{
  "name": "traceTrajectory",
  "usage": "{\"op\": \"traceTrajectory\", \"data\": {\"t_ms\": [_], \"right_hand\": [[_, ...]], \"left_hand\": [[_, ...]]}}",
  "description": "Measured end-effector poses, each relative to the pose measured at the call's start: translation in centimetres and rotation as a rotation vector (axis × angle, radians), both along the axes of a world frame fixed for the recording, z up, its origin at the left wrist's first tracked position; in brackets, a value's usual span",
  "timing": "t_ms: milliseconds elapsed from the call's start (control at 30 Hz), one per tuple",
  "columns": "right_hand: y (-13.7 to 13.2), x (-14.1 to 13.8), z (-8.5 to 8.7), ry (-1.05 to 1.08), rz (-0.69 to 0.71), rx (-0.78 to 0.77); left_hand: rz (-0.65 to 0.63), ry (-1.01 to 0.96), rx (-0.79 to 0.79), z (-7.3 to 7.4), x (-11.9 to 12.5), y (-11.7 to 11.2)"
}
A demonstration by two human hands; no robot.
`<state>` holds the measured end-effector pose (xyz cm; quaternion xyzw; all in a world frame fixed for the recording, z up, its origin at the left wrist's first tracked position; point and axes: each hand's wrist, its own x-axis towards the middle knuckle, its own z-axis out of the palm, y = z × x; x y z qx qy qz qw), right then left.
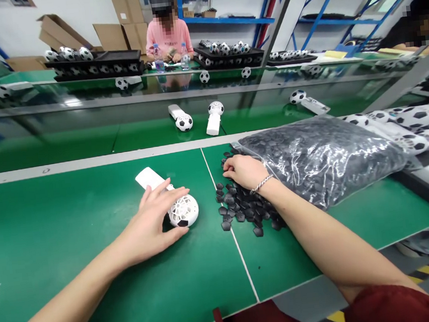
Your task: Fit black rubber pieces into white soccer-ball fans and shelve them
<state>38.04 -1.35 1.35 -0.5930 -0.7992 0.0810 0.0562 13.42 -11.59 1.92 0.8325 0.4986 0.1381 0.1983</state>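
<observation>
On the green table lies a white handheld fan with a football-style round head (184, 212); its flat white handle (150, 179) points away to the upper left. My left hand (154, 220) grips the head, thumb at the near edge and fingers across the far side, partly covering the grille. One black pentagon shows on the head's near rim. Over a heap of small black pentagon pieces (245, 206), my right hand (244, 171) has its fingers curled together at the heap's far left side. Whatever its fingertips hold is hidden.
A clear plastic bag full of black pieces (324, 158) lies right of the heap. Football-patterned fans (418, 116) are stacked at far right. Beyond the table's pale edge, a green conveyor (139, 133) carries several fans. A person in pink (168, 36) sits opposite.
</observation>
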Motion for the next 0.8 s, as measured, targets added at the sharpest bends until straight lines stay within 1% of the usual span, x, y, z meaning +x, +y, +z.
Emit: {"op": "traceTrajectory", "data": {"t_ms": [100, 167, 233, 300, 433, 500, 633, 700, 800], "right_hand": [[-0.2, -0.1, 0.1, 0.001, 0.021, -0.039], [-0.1, 0.1, 0.2, 0.001, 0.015, -0.061], [0.2, 0.4, 0.2, 0.01, 0.011, -0.081], [0.5, 0.7, 0.1, 0.031, 0.023, -0.098], [0.1, 0.3, 0.3, 0.109, 0.097, -0.126], [-0.9, -0.6, 0.7, 0.231, 0.189, -0.151], [-3.6, -2.7, 1.7, 0.597, 0.474, -0.196], [-4.7, -3.4, 1.9, 0.672, 0.551, -0.178], [-5.5, -3.8, 1.7, 0.695, 0.647, -0.121]], "left_hand": [[0.104, -0.066, 0.002, -0.6, 0.9, -0.6], [0.135, -0.118, -0.017, -0.8, 1.3, -0.7], [0.103, -0.151, -0.06, -0.7, 1.1, -0.6], [0.042, -0.173, -0.109, -0.4, 0.7, -0.3], [-0.042, -0.214, -0.159, 0.1, -0.4, 0.3], [-0.072, -0.23, -0.174, 0.1, -0.6, 0.5], [-0.114, -0.25, -0.183, -0.1, -0.6, 0.8], [-0.125, -0.258, -0.181, -0.1, -0.6, 0.8], [-0.129, -0.27, -0.184, 0.0, -0.6, 0.8]]}}
